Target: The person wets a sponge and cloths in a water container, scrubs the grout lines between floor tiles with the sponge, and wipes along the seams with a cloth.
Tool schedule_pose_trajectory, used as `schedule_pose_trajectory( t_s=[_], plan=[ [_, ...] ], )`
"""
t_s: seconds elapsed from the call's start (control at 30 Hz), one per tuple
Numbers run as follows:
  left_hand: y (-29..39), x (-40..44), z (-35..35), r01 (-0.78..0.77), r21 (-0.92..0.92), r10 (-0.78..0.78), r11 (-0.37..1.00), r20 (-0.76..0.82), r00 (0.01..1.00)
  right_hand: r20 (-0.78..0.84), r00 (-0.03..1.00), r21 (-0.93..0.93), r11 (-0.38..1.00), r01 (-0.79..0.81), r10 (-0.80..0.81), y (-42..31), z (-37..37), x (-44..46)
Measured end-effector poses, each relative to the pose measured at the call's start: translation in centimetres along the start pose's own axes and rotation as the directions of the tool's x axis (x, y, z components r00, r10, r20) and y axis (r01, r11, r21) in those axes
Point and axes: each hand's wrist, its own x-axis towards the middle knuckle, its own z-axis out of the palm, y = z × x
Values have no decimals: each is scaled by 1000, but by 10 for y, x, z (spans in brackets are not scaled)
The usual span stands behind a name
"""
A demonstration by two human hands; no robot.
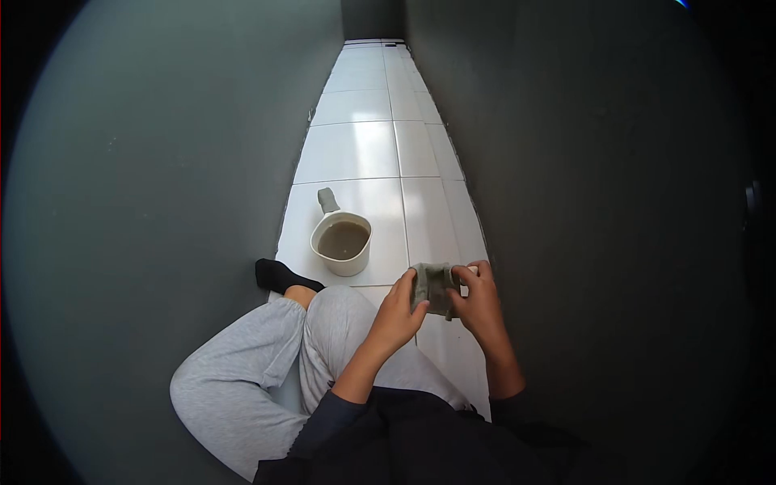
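Note:
Between my two hands is a grey-green cloth (437, 289), held up above the floor in front of my lap. My left hand (395, 309) grips its left edge, thumb toward me. On the other side my right hand (480, 303) pinches the right edge with bent fingers. A small white thing (472, 271) shows by the right fingers; I cannot make out what it is. Ahead and to the left, a white dipper (343, 265) stands upright on the tiles, holding murky brown water (343, 241). Its handle (327, 200) looks grey and points away from me.
White floor tiles (356, 153) run forward as a narrow strip between a dark grey left wall (186, 145) and a matching right wall (582, 162). My crossed legs in grey trousers (242, 343) and a black-socked foot (279, 276) lie close to the dipper.

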Motion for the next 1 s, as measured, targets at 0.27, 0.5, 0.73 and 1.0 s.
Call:
schedule_pose_trajectory(
  t_s=[0.27,0.5,0.73,1.0],
  plan=[
    [-4,-7,25,120,-198,-126,973,-21,992,174,985,62,998,9,-20,-5,28,-9],
    [-29,-4,22,210,-266,-233,941,-57,971,412,900,63,990,126,-141,13,8,-1],
    [-83,12,15,283,-353,-360,892,-174,917,266,943,565,761,-319,197,79,-9,26],
    [-71,90,14,5,559,111,829,-173,979,180,872,660,601,-450,455,143,25,22]
  ],
)
